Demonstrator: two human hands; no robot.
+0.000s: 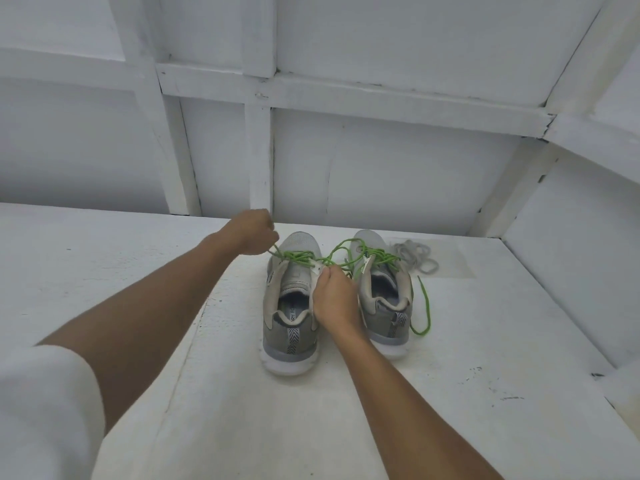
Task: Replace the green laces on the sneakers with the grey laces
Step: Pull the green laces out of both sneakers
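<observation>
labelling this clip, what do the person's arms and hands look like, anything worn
The left hand and the right hand are bare: no gloves, rings or watch show. A white short sleeve covers the left upper arm; both forearms are uncovered. No sleeve shows on the right.

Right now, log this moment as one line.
step: unlacing left-hand sneaker | left hand: pinches green lace | right hand: grips its eyelet edge | grey laces: piled aside, untouched
</observation>
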